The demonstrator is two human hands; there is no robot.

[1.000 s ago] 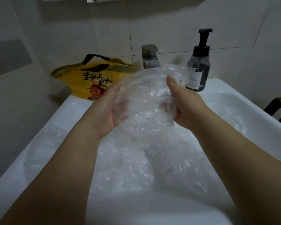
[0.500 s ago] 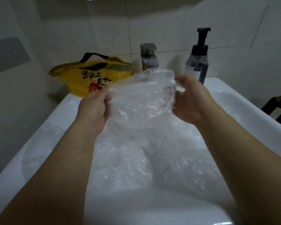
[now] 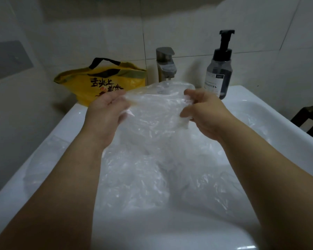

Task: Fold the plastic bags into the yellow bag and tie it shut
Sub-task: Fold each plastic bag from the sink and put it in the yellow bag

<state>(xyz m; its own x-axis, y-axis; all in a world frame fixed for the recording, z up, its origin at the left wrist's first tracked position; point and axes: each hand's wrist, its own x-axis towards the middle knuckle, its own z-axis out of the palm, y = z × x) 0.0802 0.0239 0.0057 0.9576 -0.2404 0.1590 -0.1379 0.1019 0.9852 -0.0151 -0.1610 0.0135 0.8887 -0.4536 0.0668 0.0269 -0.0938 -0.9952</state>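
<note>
A clear plastic bag (image 3: 155, 109) is stretched between my hands above the white sink. My left hand (image 3: 107, 112) grips its left edge with curled fingers. My right hand (image 3: 204, 112) pinches its right edge. Below them, a heap of crumpled clear plastic bags (image 3: 152, 174) fills the basin. The yellow bag (image 3: 101, 80), with black handles and dark printed characters, lies on the sink's back left corner against the wall, just behind my left hand.
The white sink (image 3: 49, 150) runs from front to back. A metal faucet (image 3: 165, 64) stands at its back middle. A dark pump bottle (image 3: 219, 67) stands to the faucet's right. A dark chair frame (image 3: 309, 118) shows at the right edge.
My hands have drawn apart and spread the clear bag out flat between them; a second ago they pressed it together as a crumpled ball.
</note>
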